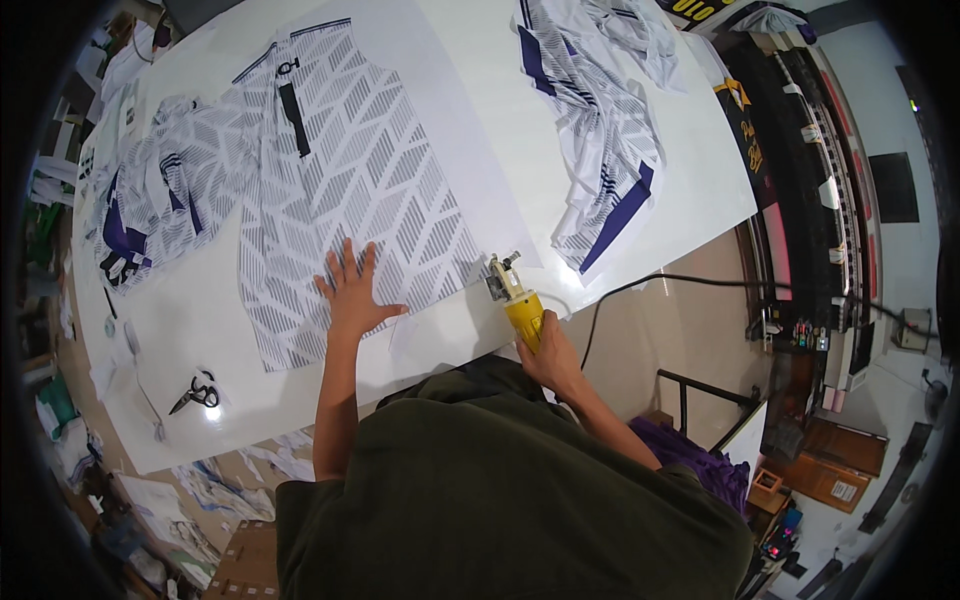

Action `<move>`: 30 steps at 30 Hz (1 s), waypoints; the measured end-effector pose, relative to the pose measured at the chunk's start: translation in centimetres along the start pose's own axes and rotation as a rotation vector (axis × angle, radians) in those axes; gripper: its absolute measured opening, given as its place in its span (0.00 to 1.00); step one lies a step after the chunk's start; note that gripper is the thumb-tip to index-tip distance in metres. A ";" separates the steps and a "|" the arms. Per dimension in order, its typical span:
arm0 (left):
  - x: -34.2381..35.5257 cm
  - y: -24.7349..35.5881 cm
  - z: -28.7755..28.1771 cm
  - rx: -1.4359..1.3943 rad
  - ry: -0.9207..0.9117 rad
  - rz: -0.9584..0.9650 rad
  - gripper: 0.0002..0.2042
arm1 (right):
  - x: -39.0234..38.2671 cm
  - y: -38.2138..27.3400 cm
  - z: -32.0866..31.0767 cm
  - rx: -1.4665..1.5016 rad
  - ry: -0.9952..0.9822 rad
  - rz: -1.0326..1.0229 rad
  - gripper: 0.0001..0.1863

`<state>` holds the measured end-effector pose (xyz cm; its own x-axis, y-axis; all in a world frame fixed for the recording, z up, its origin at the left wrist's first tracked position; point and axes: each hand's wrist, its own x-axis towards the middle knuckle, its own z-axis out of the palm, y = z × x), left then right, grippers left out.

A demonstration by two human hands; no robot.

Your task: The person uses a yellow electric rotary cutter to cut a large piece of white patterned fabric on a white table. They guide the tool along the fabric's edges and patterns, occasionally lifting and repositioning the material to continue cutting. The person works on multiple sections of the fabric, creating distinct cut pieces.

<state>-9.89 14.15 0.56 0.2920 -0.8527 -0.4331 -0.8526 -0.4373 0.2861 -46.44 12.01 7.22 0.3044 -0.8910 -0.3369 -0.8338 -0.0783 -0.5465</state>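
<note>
My left hand lies flat with its fingers spread on a large patterned fabric panel, white with grey striped shapes. The panel is spread out on the white table. In my right hand is a yellow handheld electric fabric cutter. Its metal head stands at the panel's lower right corner, close to the table's near edge. Whether the blade touches the cloth I cannot tell.
Scissors lie at the table's near left. Crumpled patterned cloth pieces rest at the right, more cut pieces at the left. A black cable runs off rightward. A long dark machine stands beyond the table's right side.
</note>
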 end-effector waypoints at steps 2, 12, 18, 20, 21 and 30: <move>0.0 0.0 0.0 -0.020 -0.001 0.001 0.72 | 0.1 -0.2 0.0 -0.005 -0.006 0.021 0.28; -0.1 -0.2 0.3 -0.017 0.048 0.030 0.71 | 4.2 -2.1 -0.2 -0.037 -0.014 -0.001 0.25; -0.2 -0.2 0.2 -0.009 0.059 0.038 0.70 | 8.5 -4.2 -0.5 -0.012 0.002 -0.052 0.27; -0.2 -0.2 0.1 -0.013 0.050 0.033 0.70 | 10.2 -5.1 -0.7 -0.037 -0.005 -0.051 0.28; -0.2 -0.2 0.0 -0.018 0.053 0.035 0.70 | 11.1 -5.5 -0.7 -0.049 -0.007 -0.052 0.28; -0.3 -0.3 0.1 -0.042 0.050 0.034 0.70 | 17.8 -8.3 -0.7 -0.075 0.027 -0.133 0.27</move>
<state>-9.79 14.54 0.56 0.2850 -0.8801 -0.3798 -0.8440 -0.4182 0.3358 -34.43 -3.46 6.29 0.4026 -0.8823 -0.2440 -0.8192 -0.2283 -0.5261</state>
